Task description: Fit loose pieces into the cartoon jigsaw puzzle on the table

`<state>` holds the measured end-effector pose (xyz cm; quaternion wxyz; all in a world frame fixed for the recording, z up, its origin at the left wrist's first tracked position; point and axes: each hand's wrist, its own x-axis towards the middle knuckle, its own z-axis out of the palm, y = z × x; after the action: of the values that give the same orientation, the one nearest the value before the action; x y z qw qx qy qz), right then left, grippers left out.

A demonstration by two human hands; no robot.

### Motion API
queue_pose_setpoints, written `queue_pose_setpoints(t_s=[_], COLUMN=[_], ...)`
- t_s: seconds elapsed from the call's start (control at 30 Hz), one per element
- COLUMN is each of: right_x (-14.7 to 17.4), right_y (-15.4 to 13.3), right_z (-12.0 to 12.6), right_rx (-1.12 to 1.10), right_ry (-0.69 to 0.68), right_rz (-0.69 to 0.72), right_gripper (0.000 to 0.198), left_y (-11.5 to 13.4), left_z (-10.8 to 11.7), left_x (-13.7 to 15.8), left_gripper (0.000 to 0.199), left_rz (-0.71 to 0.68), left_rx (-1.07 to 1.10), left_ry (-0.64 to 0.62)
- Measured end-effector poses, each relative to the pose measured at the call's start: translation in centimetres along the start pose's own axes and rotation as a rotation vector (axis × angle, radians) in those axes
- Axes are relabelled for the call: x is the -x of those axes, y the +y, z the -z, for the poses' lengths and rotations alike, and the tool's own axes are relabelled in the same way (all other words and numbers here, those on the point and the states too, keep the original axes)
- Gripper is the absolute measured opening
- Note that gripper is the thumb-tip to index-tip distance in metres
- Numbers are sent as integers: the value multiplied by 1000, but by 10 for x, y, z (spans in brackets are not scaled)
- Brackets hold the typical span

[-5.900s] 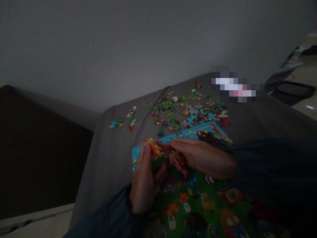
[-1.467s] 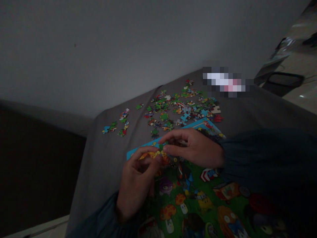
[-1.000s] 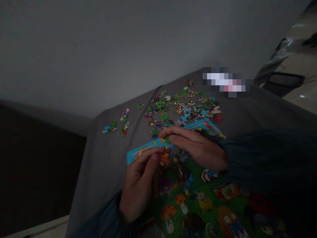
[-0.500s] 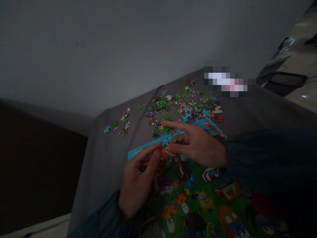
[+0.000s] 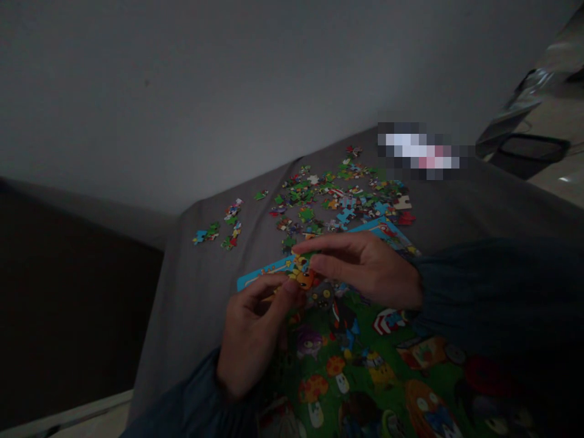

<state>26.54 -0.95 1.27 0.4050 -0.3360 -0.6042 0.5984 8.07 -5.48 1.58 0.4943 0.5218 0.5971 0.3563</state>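
Note:
My left hand pinches an orange and yellow puzzle piece with a printed face, between thumb and fingertips. Against its far side, my right hand grips a small yellow and green puzzle piece between thumb and index finger. The two pieces meet or overlap; whether they are locked together I cannot tell. Both hands are above the top part of a cartoon puzzle picture with a blue border, which shows mushrooms and zombies on green. My fingers hide part of that border.
Loose puzzle pieces lie scattered beyond the border on a grey cloth. A smaller group of pieces sits to the left. Behind the cloth rises a pale wall. A pixelated object lies at the far right.
My right index finger has bent in from pointing outward and closed on the small yellow and green piece. The orange piece shows more clearly now. My left hand has hardly moved.

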Motion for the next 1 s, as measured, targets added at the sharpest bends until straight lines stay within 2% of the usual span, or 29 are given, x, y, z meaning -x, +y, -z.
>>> queue_pose_setpoints(t_s=[0.2, 0.3, 0.4, 0.53, 1.0], right_x=[0, 0, -1, -1, -2], right_y=[3, 1, -2, -3, 0], right_z=[-3, -4, -4, -3, -4], right_rx=[-109, -126, -113, -30, -6], right_ry=[-86, -32, 27, -23, -54], right_rz=[-109, -117, -123, -117, -172], right_gripper=[26, 34, 35, 23, 25], left_y=[-3, -4, -4, -4, -2], left_z=[2, 3, 4, 6, 6], left_x=[-1, -1, -2, -4, -5], left_gripper=[29, 30, 29, 28, 28], left_rz=[-38, -22, -19, -24, -15], left_rx=[24, 7, 5, -11, -76], left_ry=[94, 106, 98, 73, -4])
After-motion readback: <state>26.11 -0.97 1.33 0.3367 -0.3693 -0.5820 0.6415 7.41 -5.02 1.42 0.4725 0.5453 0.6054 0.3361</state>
